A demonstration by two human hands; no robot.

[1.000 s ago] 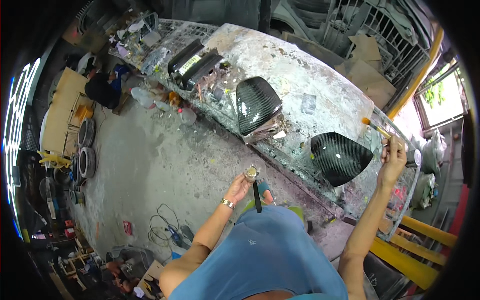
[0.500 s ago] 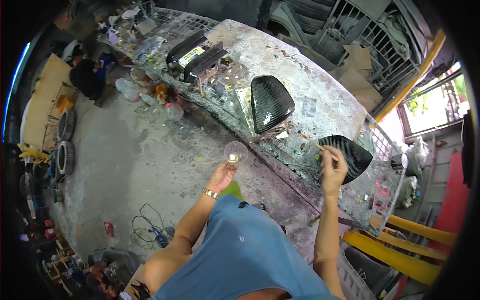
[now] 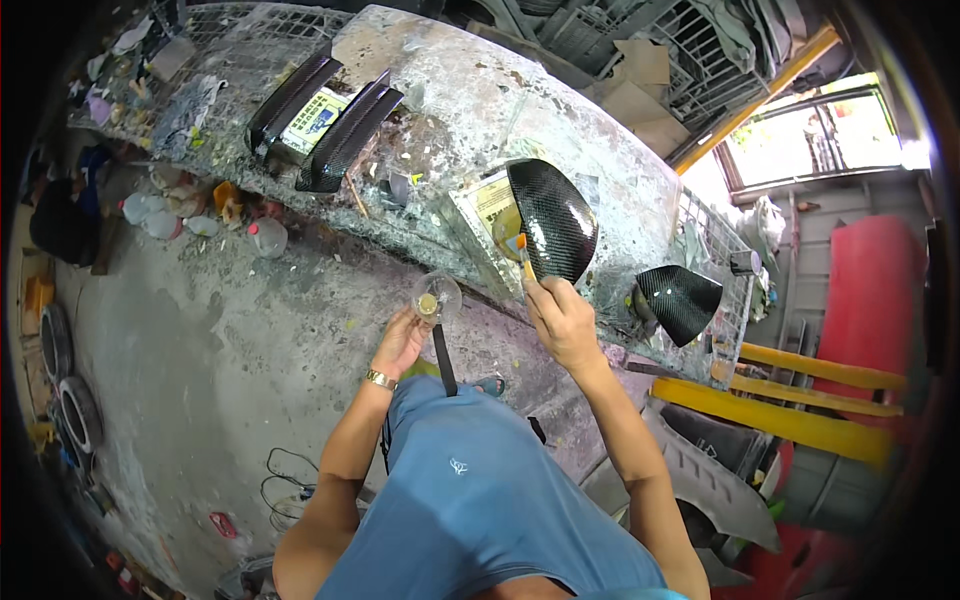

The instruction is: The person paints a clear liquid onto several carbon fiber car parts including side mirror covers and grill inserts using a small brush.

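Observation:
My left hand (image 3: 402, 340) is closed round a transparent plastic cup (image 3: 448, 288) with a little yellowish liquid in its bottom. In my right hand (image 3: 562, 318) is a small paintbrush (image 3: 526, 262), its orange-tipped end raised at the left edge of a glossy black carbon-weave cover (image 3: 556, 225). Whether the bristles touch the cover, I cannot tell. The cover rests raised on a support beside a printed tin (image 3: 493, 205) on the workbench (image 3: 450, 60). A second, pointed carbon-weave cover (image 3: 683, 303) stands to the right of my right hand.
Two long black carbon-weave pieces (image 3: 350, 130) lie on another printed tin at the bench's left. Plastic jugs (image 3: 268, 237) stand on the floor by the bench. Yellow bars (image 3: 770, 412) jut out at right. Tires (image 3: 80, 412) and a crouching person (image 3: 68, 220) are far left.
My right hand has moved left with the paintbrush, from the pointed cover to the larger one. The view has shifted; my left hand still holds the cup.

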